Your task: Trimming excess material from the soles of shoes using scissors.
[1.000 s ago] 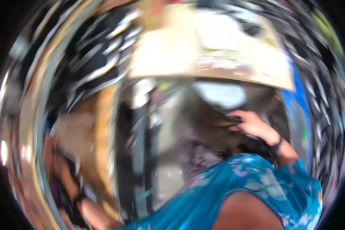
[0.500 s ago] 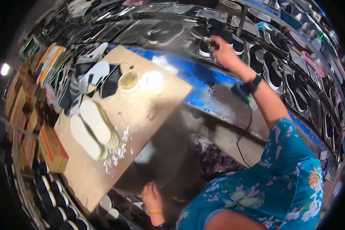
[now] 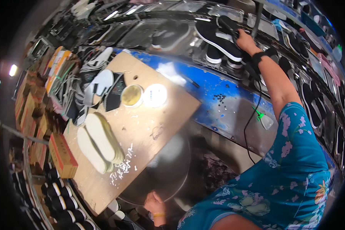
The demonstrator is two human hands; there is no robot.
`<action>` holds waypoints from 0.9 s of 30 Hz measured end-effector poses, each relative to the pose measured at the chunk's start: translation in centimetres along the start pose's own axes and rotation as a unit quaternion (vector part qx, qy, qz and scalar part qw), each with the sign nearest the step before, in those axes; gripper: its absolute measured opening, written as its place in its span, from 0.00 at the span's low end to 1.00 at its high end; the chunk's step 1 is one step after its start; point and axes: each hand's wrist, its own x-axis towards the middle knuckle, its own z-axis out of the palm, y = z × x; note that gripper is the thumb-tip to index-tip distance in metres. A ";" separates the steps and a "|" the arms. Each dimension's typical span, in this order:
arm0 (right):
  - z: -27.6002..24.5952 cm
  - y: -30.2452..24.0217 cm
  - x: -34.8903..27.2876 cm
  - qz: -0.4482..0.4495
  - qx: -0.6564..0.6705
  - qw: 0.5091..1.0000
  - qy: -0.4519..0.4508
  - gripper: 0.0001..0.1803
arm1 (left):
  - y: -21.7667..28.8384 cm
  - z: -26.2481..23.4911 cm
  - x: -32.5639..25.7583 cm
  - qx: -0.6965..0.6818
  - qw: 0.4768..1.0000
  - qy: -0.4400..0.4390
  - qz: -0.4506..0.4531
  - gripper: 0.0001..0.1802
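Note:
My right hand (image 3: 246, 42) reaches to the rack at the far right, its fingers closed round a dark object (image 3: 228, 25) whose kind I cannot make out. Just beside it, a black shoe (image 3: 217, 40) with a white sole lies tilted over other shoes. A black cord (image 3: 247, 132) hangs from below my right wrist. My left hand (image 3: 154, 203) is low in front of me, fingers curled and nothing visible in them. Close to it is the wooden board (image 3: 157, 130), bearing a stack of pale insoles (image 3: 100, 140), white scraps (image 3: 122, 168) and an open tub of yellowish paste (image 3: 132, 96).
Shoe parts (image 3: 99, 86) lie at the board's far left corner. A blue bench (image 3: 214, 97) holds a white cloth (image 3: 170, 73), small black bits and a green-tipped bottle (image 3: 263, 119). Several shoes fill the racks at right. A cardboard box (image 3: 62, 156) stands left.
My right hand has moved right along the rack and now grips the dark object. The black shoe now lies tilted there. The cord has swung, showing the green-tipped bottle. The view has shifted slightly.

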 end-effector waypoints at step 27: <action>-3.6 -22.5 -49.8 -0.251 0.381 0.784 -0.420 0.31 | -0.1 -3.5 -1.8 -0.676 0.689 0.019 -0.261 0.23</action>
